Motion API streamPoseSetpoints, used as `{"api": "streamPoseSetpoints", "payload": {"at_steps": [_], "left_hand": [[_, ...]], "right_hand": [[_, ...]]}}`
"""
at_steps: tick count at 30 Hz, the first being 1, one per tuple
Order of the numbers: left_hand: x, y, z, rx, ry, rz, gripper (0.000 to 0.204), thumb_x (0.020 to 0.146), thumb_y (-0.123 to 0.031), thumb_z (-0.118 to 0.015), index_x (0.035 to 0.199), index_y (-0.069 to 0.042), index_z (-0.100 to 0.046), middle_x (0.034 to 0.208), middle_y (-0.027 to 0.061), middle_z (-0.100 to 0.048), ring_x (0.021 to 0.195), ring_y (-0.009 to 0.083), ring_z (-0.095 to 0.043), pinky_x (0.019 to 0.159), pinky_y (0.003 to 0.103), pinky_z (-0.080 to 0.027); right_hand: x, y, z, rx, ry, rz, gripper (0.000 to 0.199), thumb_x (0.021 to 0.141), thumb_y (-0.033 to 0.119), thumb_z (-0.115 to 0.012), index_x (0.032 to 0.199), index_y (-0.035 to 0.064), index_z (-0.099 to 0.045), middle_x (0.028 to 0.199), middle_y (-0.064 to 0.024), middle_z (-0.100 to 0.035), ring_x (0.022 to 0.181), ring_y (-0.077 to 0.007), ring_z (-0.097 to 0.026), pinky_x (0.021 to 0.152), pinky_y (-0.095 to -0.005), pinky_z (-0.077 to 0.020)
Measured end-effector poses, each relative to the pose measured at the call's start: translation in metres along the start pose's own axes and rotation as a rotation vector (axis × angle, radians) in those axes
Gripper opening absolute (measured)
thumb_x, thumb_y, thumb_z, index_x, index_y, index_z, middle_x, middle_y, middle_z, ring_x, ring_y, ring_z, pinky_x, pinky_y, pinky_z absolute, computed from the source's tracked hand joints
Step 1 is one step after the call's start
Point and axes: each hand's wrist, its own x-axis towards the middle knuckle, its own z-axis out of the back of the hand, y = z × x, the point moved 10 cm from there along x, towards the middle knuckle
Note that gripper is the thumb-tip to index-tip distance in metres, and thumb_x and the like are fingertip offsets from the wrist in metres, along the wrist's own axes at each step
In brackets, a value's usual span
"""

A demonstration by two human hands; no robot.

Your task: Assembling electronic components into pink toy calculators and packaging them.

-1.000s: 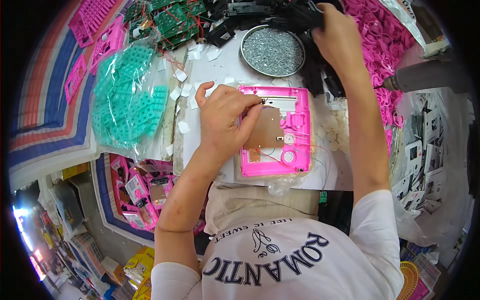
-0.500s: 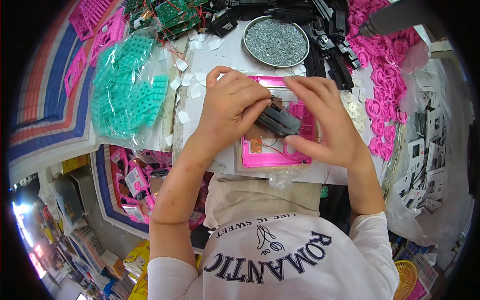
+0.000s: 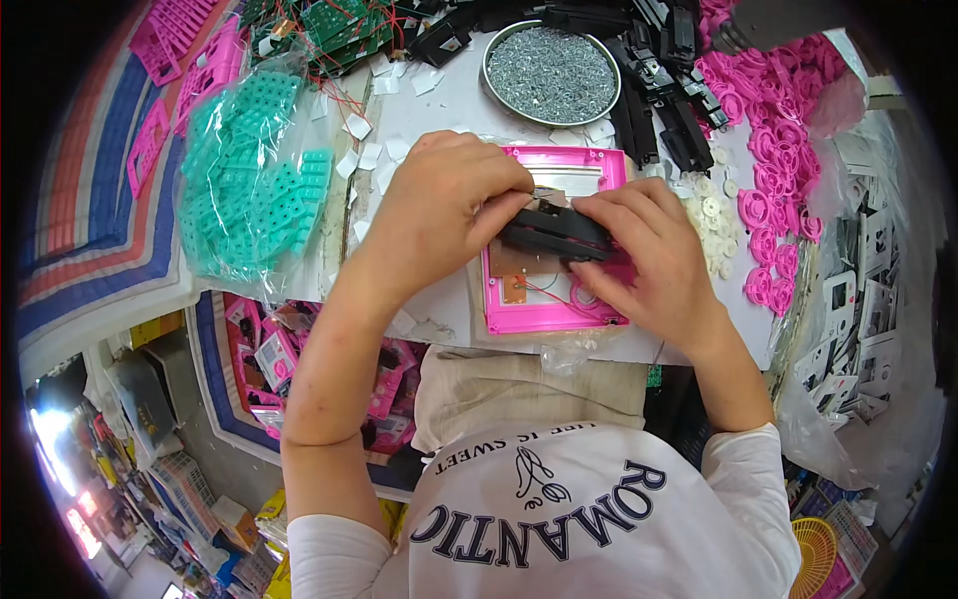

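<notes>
Both hands, left [image 3: 449,205] and right [image 3: 649,255], now pinch the black part [image 3: 557,232] with closed fingers, pressing it onto the pink frame [image 3: 559,309], the right having fetched it from the surface's far edge.

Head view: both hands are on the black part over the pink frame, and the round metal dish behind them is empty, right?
Not quite. In the head view the round metal dish is full of small silvery screws, not empty. The rest holds: the left hand and the right hand both grip the black part over the pink frame.
</notes>
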Motion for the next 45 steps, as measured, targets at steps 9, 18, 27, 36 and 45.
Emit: {"api": "streamPoseSetpoints", "payload": {"at_steps": [9, 18, 27, 36, 45], "left_hand": [[0.022, 0.003, -0.018, -0.155, 0.294, -0.041, 0.01, 0.085, -0.008, -0.072, 0.091, -0.002, -0.067, 0.083, 0.0121, -0.064, 0.08, 0.033, -0.061, 0.071, 0.041, -0.049], [0.024, -0.003, -0.017, -0.085, 0.278, -0.106, 0.01, 0.083, -0.007, -0.072, 0.092, -0.004, -0.069, 0.085, 0.0106, -0.066, 0.083, 0.0331, -0.063, 0.075, 0.043, -0.05], [0.02, -0.01, -0.021, 0.065, 0.316, -0.158, 0.01, 0.083, -0.009, -0.072, 0.091, -0.006, -0.069, 0.088, 0.0082, -0.066, 0.086, 0.0314, -0.063, 0.078, 0.042, -0.05], [0.023, -0.024, -0.019, 0.146, 0.275, -0.256, 0.009, 0.081, -0.012, -0.069, 0.085, -0.006, -0.064, 0.083, 0.0068, -0.062, 0.084, 0.0294, -0.063, 0.079, 0.042, -0.05], [0.023, -0.021, -0.02, 0.149, 0.274, -0.261, 0.009, 0.08, -0.011, -0.069, 0.083, -0.006, -0.061, 0.082, 0.0071, -0.061, 0.083, 0.03, -0.063, 0.078, 0.041, -0.051]], "right_hand": [[0.007, 0.001, 0.002, -0.044, 0.056, 0.03, 0.051, 0.069, 0.011, -0.081, 0.117, 0.0027, -0.067, 0.107, -0.0118, -0.066, 0.104, -0.0332, -0.059, 0.088, -0.0443, -0.0499], [0.007, -0.002, 0.001, -0.032, 0.031, 0.046, 0.054, 0.064, 0.008, -0.082, 0.117, 0.0055, -0.068, 0.111, -0.0105, -0.066, 0.101, -0.0334, -0.06, 0.086, -0.0436, -0.0514], [0.009, -0.006, -0.001, -0.026, 0.051, 0.039, 0.059, 0.06, 0.005, -0.083, 0.117, 0.0058, -0.068, 0.113, -0.0108, -0.066, 0.102, -0.0342, -0.06, 0.086, -0.0438, -0.052], [0.01, -0.004, -0.002, -0.035, 0.074, 0.057, 0.059, 0.06, 0.007, -0.083, 0.116, 0.0038, -0.068, 0.112, -0.0118, -0.066, 0.101, -0.0347, -0.059, 0.086, -0.0438, -0.0513], [0.012, -0.004, -0.002, -0.06, 0.075, 0.077, 0.058, 0.06, 0.009, -0.084, 0.116, 0.0041, -0.067, 0.111, -0.0112, -0.066, 0.1, -0.0345, -0.059, 0.085, -0.0436, -0.0504]]}}
